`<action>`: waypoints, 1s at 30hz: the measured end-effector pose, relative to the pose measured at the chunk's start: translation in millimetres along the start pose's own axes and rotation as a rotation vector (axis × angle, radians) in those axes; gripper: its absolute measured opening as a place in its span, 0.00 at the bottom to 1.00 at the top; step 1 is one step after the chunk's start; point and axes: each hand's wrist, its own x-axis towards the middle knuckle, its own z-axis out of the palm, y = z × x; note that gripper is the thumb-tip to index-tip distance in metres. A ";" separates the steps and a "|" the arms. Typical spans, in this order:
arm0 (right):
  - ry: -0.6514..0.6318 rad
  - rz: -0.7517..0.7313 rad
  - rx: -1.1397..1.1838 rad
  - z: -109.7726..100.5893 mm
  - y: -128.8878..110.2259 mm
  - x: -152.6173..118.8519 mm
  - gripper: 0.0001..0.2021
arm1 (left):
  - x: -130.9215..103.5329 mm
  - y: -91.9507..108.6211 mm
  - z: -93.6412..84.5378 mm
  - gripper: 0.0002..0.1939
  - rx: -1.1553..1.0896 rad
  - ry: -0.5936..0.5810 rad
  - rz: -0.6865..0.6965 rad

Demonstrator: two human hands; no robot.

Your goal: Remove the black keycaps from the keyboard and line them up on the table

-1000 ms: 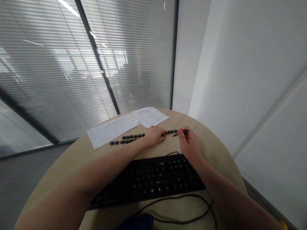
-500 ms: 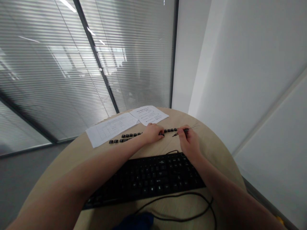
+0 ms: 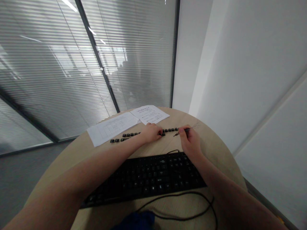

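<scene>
My left hand [image 3: 153, 132] rests over the rows of loose keycaps, its fingers closed on a black keycap [image 3: 163, 134] at the table surface. In my right hand [image 3: 191, 142] is a slim dark keycap puller [image 3: 177, 134]; its pointed end faces left and fine wires stick out beyond the fingers. More loose keycaps [image 3: 172, 130] line up between the two hands, and others [image 3: 116, 140] lie left of my left hand, partly covered by the forearm. Nearer to me is a black keyboard [image 3: 153, 179], its left part hidden under my left arm.
Two printed sheets, one on the left [image 3: 105, 131] and one farther back [image 3: 150, 113], lie on the round wooden table [image 3: 216, 143]. A black cable [image 3: 177, 219] loops in front of the keyboard beside a blue cloth-like thing [image 3: 139, 221]. Glass with blinds and a white wall stand behind.
The view has shifted slightly. My left fingers have moved a little at the keycap row, the keycap lying lined up beneath them. My right hand keeps the puller in nearly the same place.
</scene>
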 end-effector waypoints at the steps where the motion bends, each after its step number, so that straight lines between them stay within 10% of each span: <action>1: 0.000 -0.003 0.003 0.1 0.2 0.0 0.14 | 0.2 0.2 0.3 0.08 -0.001 0.000 0.002; 11: -0.016 0.003 0.009 -1.2 0.3 0.1 0.15 | -16.5 -6.8 -23.6 0.11 -0.080 0.096 -0.062; 18: -0.143 -0.011 0.008 -1.0 -3.0 1.2 0.13 | -103.8 -23.1 -60.0 0.11 -0.257 0.120 -0.157; 24: -0.330 0.045 0.056 -1.8 -9.4 -6.3 0.12 | -172.8 -25.8 -45.5 0.14 -0.284 -0.059 -0.059; 30: -0.551 0.130 0.126 -5.7 -28.7 -16.5 0.10 | -188.2 -31.2 -18.2 0.18 -0.306 -0.012 -0.050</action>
